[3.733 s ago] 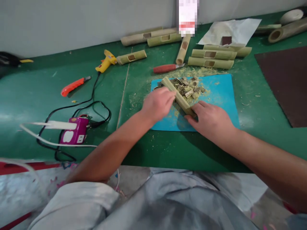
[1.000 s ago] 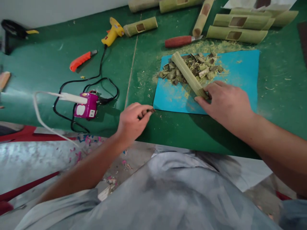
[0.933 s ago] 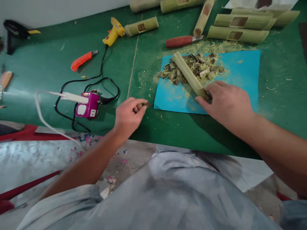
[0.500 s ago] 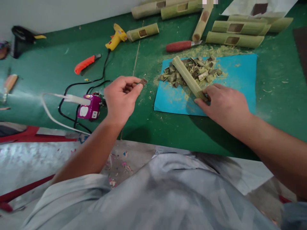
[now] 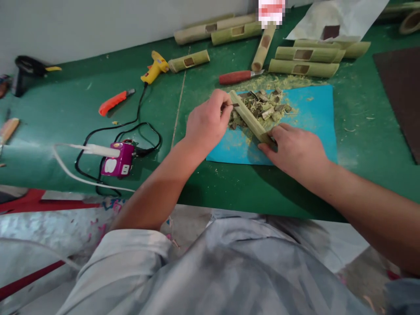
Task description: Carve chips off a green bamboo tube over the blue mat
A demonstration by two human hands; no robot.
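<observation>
My right hand (image 5: 297,146) grips the near end of a pale green bamboo tube (image 5: 249,114), which slants away to the left over the blue sheet (image 5: 315,127). My left hand (image 5: 210,118) is closed in a pinch on a small dark brown piece (image 5: 235,105) at the tube's far end. Whether the piece touches the tube I cannot tell. Behind the tube lies a heap of brown and green leaf-like chips (image 5: 267,105) with pale shavings.
Beyond the sheet lie a red-handled knife (image 5: 234,77) and several bamboo tubes with cut windows (image 5: 303,68). Leftward are a yellow glue gun (image 5: 155,68), an orange box cutter (image 5: 113,103) and a purple power adapter (image 5: 118,159) with cords. A dark brown sheet (image 5: 398,96) lies at right.
My left hand has moved right with the small brown piece, from bare table to the far end of the bamboo tube. My right hand keeps its grip. The camera view has shifted slightly.
</observation>
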